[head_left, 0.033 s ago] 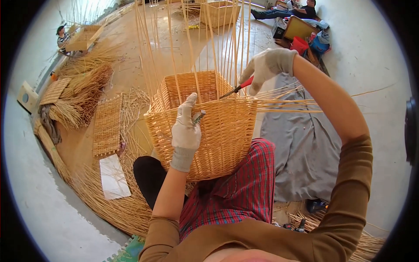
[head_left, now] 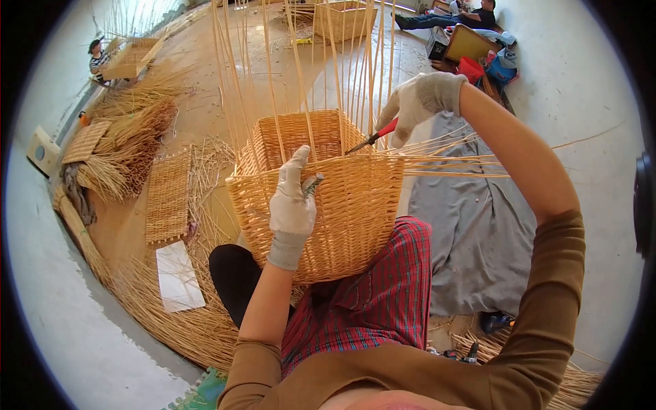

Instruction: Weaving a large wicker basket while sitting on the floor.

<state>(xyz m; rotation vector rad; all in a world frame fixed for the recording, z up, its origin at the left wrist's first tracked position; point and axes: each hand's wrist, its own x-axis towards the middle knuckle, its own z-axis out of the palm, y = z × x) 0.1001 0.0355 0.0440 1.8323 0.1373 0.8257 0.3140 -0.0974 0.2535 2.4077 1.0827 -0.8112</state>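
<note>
A woven wicker basket point(head_left: 328, 225) rests on my lap, long upright rods point(head_left: 311, 133) rising from its rim and more rods point(head_left: 458, 166) reaching out to the right. My left hand point(head_left: 292, 208), gloved, is closed at the front side, around a short grey object point(head_left: 312, 184) too small to make out, its fingertips by the rim. Above the right rear corner, my right hand point(head_left: 418, 106) grips a red-handled tool point(head_left: 386, 130), its thin dark end angled down to the front rim beside an upright rod. Both gloves are white with grey cuffs.
Straw bundles point(head_left: 137, 130), woven panels point(head_left: 167, 195) and a white sheet point(head_left: 179, 277) lie left. Grey cloth point(head_left: 478, 246) is spread right. Another basket point(head_left: 342, 24) stands behind. A person point(head_left: 99, 61) is at far left; another point(head_left: 465, 17) sits back right near red and blue containers point(head_left: 470, 68).
</note>
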